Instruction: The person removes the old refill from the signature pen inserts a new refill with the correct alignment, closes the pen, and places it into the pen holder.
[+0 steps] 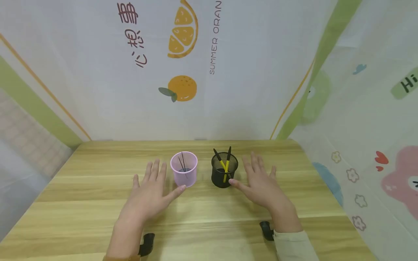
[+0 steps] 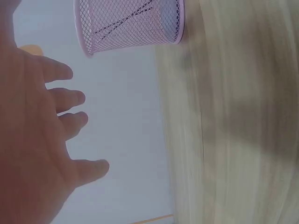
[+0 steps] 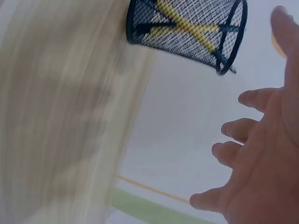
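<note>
A pink mesh pen holder stands upright on the table, with a couple of thin dark sticks leaning inside it. To its right is a black mesh pen holder holding yellow-and-black pens that cross each other. My left hand is spread just left of the pink holder, fingers extended and nothing in it; in the left wrist view a gap shows between the fingers and the holder. On the other side, my right hand is spread beside the black holder, its thumb near that holder's side.
Both holders stand on a wood-grain table. A white printed cloth hangs behind the table's far edge, and more printed cloth hangs along the right. Black wrist straps or mounts show at both wrists.
</note>
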A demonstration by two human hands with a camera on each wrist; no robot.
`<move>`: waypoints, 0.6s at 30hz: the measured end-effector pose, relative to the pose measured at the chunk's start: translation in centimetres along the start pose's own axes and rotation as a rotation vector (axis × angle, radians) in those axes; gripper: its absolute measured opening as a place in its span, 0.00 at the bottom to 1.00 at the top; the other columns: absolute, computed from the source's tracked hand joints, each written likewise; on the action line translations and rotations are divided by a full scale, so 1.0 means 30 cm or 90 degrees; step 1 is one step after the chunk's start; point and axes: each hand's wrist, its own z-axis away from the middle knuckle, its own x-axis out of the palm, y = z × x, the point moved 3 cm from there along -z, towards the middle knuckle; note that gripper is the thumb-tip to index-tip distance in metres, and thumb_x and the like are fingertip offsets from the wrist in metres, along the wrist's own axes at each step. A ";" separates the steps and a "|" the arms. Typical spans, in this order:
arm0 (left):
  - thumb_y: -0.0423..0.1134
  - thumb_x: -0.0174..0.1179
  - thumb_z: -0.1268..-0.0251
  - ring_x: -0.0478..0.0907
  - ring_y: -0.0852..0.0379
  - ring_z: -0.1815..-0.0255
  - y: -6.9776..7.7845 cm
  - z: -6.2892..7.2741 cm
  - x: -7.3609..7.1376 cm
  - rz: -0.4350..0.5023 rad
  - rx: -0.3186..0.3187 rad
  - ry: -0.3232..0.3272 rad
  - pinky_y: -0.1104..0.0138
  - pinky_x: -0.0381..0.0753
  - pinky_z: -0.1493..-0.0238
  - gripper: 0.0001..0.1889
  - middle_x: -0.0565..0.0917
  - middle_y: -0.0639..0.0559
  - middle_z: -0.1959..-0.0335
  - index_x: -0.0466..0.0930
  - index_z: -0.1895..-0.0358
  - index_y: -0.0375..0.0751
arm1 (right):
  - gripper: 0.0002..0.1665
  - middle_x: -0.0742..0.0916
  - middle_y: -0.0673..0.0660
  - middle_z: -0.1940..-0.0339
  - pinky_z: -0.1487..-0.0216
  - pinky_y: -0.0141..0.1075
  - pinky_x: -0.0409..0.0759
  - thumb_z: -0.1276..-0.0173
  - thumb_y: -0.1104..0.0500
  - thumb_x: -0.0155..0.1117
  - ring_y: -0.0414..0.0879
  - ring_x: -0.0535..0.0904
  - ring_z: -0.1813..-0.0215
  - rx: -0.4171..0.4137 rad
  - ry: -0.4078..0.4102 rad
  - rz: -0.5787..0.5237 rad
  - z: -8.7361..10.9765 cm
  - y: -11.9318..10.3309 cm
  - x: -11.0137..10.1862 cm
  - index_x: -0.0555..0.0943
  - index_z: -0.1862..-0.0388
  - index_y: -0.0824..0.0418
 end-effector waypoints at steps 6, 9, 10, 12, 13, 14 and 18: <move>0.82 0.40 0.28 0.41 0.31 0.10 0.022 -0.001 -0.001 0.016 0.039 0.035 0.25 0.40 0.19 0.58 0.46 0.33 0.11 0.48 0.13 0.37 | 0.53 0.48 0.64 0.09 0.23 0.83 0.37 0.22 0.28 0.56 0.64 0.41 0.09 -0.044 0.028 0.019 -0.024 -0.043 -0.014 0.51 0.10 0.52; 0.81 0.40 0.28 0.43 0.32 0.10 0.045 0.005 -0.008 0.016 0.061 0.054 0.27 0.43 0.17 0.56 0.49 0.33 0.12 0.50 0.13 0.40 | 0.43 0.66 0.63 0.13 0.21 0.81 0.48 0.21 0.36 0.61 0.63 0.59 0.12 -0.096 0.095 0.063 -0.051 -0.079 -0.034 0.65 0.16 0.54; 0.81 0.41 0.28 0.45 0.32 0.10 0.055 0.007 -0.012 0.014 0.070 0.063 0.28 0.45 0.17 0.55 0.51 0.34 0.12 0.53 0.14 0.41 | 0.38 0.74 0.62 0.18 0.21 0.79 0.54 0.21 0.39 0.63 0.61 0.67 0.16 -0.120 0.127 0.080 -0.063 -0.094 -0.041 0.71 0.20 0.55; 0.79 0.44 0.26 0.50 0.34 0.11 0.079 0.013 -0.021 0.011 0.094 0.089 0.32 0.51 0.16 0.51 0.55 0.35 0.12 0.58 0.15 0.42 | 0.27 0.87 0.58 0.31 0.22 0.72 0.65 0.22 0.47 0.68 0.57 0.81 0.27 -0.171 0.195 0.105 -0.090 -0.126 -0.057 0.81 0.29 0.55; 0.77 0.46 0.25 0.53 0.34 0.12 0.094 0.016 -0.025 0.010 0.108 0.105 0.34 0.55 0.16 0.49 0.57 0.36 0.13 0.61 0.16 0.42 | 0.22 0.90 0.55 0.38 0.23 0.68 0.70 0.23 0.50 0.69 0.55 0.85 0.33 -0.191 0.224 0.115 -0.103 -0.142 -0.064 0.85 0.33 0.54; 0.75 0.49 0.25 0.56 0.35 0.13 0.110 0.019 -0.029 0.007 0.127 0.123 0.36 0.59 0.16 0.47 0.60 0.37 0.14 0.65 0.18 0.42 | 0.19 0.92 0.53 0.43 0.25 0.64 0.75 0.23 0.53 0.70 0.53 0.88 0.38 -0.207 0.248 0.128 -0.117 -0.155 -0.069 0.87 0.37 0.54; 0.65 0.61 0.25 0.71 0.39 0.20 0.168 0.033 -0.033 0.012 0.199 0.189 0.43 0.76 0.24 0.35 0.71 0.41 0.19 0.76 0.25 0.45 | 0.16 0.91 0.52 0.42 0.35 0.56 0.83 0.22 0.56 0.69 0.51 0.88 0.39 -0.224 0.253 0.165 -0.171 -0.194 -0.080 0.87 0.38 0.53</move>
